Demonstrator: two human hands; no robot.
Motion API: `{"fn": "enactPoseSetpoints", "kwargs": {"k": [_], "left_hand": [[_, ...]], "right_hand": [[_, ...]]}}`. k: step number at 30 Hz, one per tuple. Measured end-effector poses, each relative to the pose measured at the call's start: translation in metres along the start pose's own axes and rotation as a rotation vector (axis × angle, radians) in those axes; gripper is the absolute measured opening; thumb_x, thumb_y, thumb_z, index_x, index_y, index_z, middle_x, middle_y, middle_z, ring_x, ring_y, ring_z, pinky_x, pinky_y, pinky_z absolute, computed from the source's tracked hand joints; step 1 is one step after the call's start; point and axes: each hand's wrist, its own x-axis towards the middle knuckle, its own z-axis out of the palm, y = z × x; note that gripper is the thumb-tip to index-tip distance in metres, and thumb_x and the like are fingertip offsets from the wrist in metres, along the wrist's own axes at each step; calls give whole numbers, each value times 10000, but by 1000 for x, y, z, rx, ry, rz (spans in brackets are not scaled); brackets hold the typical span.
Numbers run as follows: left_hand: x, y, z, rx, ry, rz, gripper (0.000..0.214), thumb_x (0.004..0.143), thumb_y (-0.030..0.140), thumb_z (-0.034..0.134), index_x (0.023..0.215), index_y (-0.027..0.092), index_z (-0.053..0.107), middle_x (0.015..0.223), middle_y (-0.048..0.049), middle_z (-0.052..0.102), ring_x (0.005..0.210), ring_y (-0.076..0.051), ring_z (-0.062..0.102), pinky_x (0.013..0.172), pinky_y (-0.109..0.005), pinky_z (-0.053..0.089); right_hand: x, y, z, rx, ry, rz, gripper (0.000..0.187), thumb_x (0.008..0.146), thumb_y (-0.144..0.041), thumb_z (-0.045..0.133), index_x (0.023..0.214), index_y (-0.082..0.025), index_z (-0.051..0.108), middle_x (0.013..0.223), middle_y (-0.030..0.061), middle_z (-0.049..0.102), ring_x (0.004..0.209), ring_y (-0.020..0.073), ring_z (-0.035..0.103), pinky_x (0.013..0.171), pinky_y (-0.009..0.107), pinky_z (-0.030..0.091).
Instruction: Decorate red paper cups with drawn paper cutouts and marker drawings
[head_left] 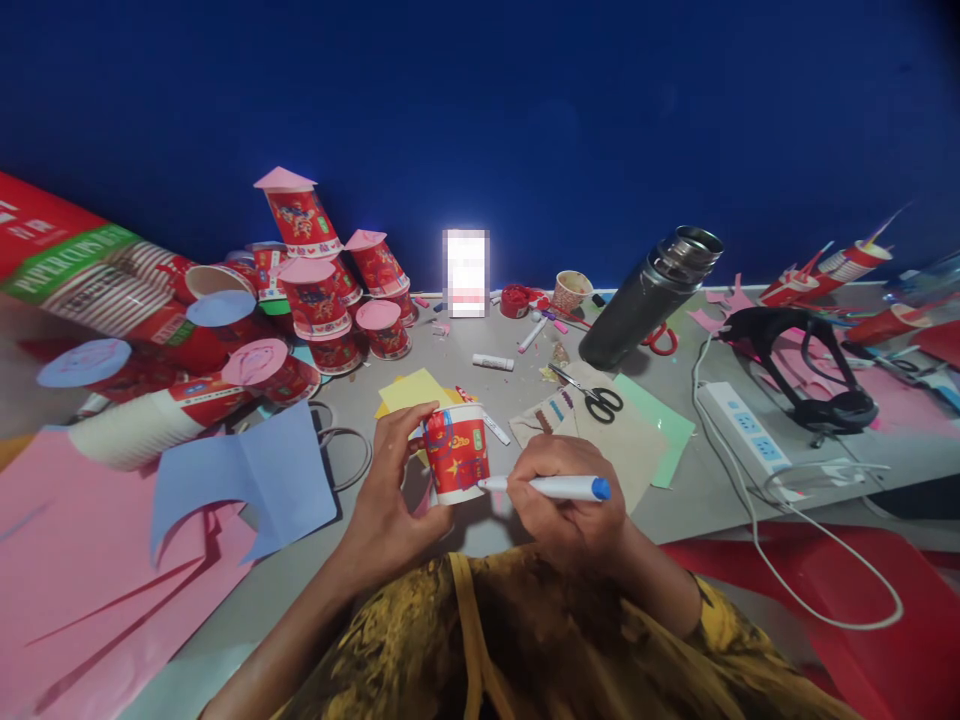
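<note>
My left hand (390,490) is wrapped round a red printed paper cup (459,452), held upside down just above the grey table (690,490). My right hand (559,500) grips a white marker with a blue end (555,487). The marker's tip touches the lower right side of the cup. Yellow paper (411,390) lies just behind the cup.
A pile of red paper cups with pink and blue paper lids (315,290) stands at the back left. Pink and blue sheets (247,480) lie at left. Black scissors (596,398), a dark flask (645,295), a white power strip (742,428) and a black headset (817,370) lie to the right.
</note>
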Motion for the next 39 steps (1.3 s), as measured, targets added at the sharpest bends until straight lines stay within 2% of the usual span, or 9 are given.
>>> {"fn": "enactPoseSetpoints", "kwargs": {"k": [2, 8, 14, 20, 26, 33, 39], "left_hand": [[1, 1, 0, 0, -5, -5, 845, 739, 136, 702, 1510, 353, 435, 1441, -91, 453, 1390, -325, 464, 1154, -539, 470], [2, 3, 2, -34, -4, -10, 831, 730, 140, 705, 1500, 328, 454, 1437, -95, 456, 1395, -316, 472, 1164, -519, 471], [2, -2, 1, -123, 10, -48, 794, 749, 212, 747, 1488, 310, 474, 1454, -112, 465, 1406, -340, 488, 1164, -523, 485], [2, -1, 4, -98, 28, -27, 789, 757, 185, 727, 1491, 336, 479, 1455, -99, 464, 1420, -332, 471, 1191, -529, 455], [-1, 4, 3, -8, 16, -16, 811, 755, 142, 706, 1493, 366, 455, 1426, -84, 475, 1375, -313, 501, 1148, -512, 498], [1, 12, 3, 40, -5, -7, 868, 723, 89, 694, 1501, 371, 430, 1415, -85, 466, 1363, -307, 494, 1148, -540, 497], [3, 10, 2, 63, -11, 13, 865, 723, 89, 695, 1499, 367, 432, 1409, -91, 470, 1343, -313, 510, 1136, -544, 513]], "right_hand": [[0, 0, 0, 13, 27, -2, 150, 889, -123, 599, 764, -200, 627, 614, 8, 676, 520, 130, 621, 535, 252, 469], [2, 2, -1, 18, -51, 3, 159, 923, -165, 591, 777, -208, 638, 625, -2, 677, 513, 128, 609, 523, 260, 465], [0, 7, -7, 4, 39, 60, 173, 905, -129, 580, 766, -218, 631, 627, 0, 666, 528, 143, 591, 527, 278, 468], [-1, 5, -6, 30, 12, 34, 163, 903, -126, 590, 774, -212, 639, 618, -6, 661, 509, 133, 583, 510, 266, 449], [-1, 1, -7, 44, 53, 44, 156, 891, -114, 585, 783, -213, 635, 628, 0, 665, 523, 141, 600, 515, 267, 467], [2, 0, -1, 26, -35, 13, 149, 912, -147, 596, 791, -217, 647, 638, 0, 694, 522, 139, 627, 557, 269, 516], [1, 2, 3, 5, 8, 3, 135, 911, -150, 599, 805, -217, 652, 642, 0, 703, 531, 143, 635, 554, 272, 518]]}}
